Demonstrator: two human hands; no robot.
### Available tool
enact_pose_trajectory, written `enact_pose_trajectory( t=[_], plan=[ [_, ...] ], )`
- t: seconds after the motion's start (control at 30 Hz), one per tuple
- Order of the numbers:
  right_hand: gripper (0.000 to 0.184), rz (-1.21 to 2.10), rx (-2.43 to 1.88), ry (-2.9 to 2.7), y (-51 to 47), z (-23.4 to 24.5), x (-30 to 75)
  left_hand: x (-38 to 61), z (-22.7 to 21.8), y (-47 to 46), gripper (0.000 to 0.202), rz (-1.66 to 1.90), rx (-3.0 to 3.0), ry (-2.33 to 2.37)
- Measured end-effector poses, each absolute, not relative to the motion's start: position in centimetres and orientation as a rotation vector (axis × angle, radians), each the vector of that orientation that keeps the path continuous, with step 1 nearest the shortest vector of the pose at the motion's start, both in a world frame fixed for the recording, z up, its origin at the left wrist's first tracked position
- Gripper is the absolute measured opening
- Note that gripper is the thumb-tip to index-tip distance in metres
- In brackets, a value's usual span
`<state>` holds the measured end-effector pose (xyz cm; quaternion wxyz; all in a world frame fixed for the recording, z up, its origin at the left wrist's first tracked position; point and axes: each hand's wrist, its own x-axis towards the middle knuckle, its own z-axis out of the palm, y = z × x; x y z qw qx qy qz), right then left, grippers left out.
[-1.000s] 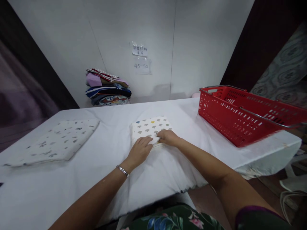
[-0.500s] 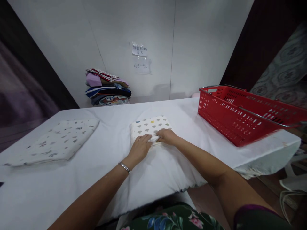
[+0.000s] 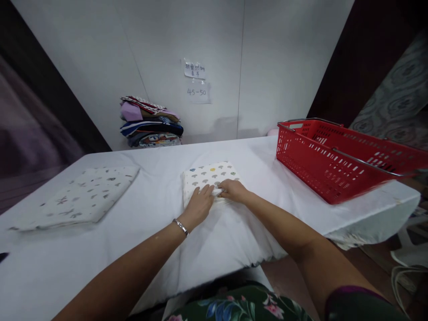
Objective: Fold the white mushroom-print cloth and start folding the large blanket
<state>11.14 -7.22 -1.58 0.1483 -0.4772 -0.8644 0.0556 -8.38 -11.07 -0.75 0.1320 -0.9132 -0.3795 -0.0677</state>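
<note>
A small folded white cloth (image 3: pixel 209 174) printed with grey, blue and yellow shapes lies in the middle of the white-covered table (image 3: pixel 160 209). My left hand (image 3: pixel 199 206), with a silver bracelet on the wrist, lies flat on the cloth's near left corner, fingers stretched out. My right hand (image 3: pixel 236 191) sits at the near edge just to the right, its fingers curled onto a bit of the cloth's edge. The two hands nearly touch.
A second folded white printed cloth (image 3: pixel 78 198) lies at the left of the table. A red plastic basket (image 3: pixel 337 158) with metal handles stands at the right end. A stack of folded coloured fabrics (image 3: pixel 150 122) rests against the back wall under paper notes (image 3: pixel 197 82).
My left hand has slid forward and slightly right over the cloth's near corner, closing up to my right hand. The right hand and cloth have barely moved.
</note>
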Motion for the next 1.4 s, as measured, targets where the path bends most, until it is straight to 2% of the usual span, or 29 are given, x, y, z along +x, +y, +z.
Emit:
enact_pose_trajectory(
  t=[0.27,0.5,0.7,0.8,1.0,1.23,1.4],
  plan=[
    [0.024,0.18,-1.336,-2.521,-7.3,-1.3,11.0,-8.5,-0.7,-11.7,0.033,-0.301,-2.685,-1.063],
    [0.033,0.105,-1.042,-2.513,-8.4,-1.9,11.5,-9.0,-0.8,-12.1,0.032,-0.386,-2.717,-1.162],
    [0.031,0.048,-0.826,-2.462,-9.8,-3.4,11.8,-9.8,-1.2,-12.0,0.03,-0.463,-2.735,-1.137],
    [0.035,0.089,-0.825,-2.469,-10.2,-4.2,11.9,-10.0,-1.2,-12.1,0.031,-0.467,-2.731,-1.13],
    [0.037,0.165,-0.86,-2.45,-10.5,-4.2,12.1,-11.7,-1.7,-12.5,0.045,-0.457,-2.654,-1.089],
    [0.029,0.207,-0.864,-2.411,-10.7,-4.1,11.9,-14.4,-2.4,-12.8,0.033,-0.523,-2.653,-1.155],
    [0.026,0.209,-0.861,-2.373,-10.6,-4.3,11.8,-14.9,-2.5,-13.3,0.036,-0.605,-2.657,-1.244]
  ],
)
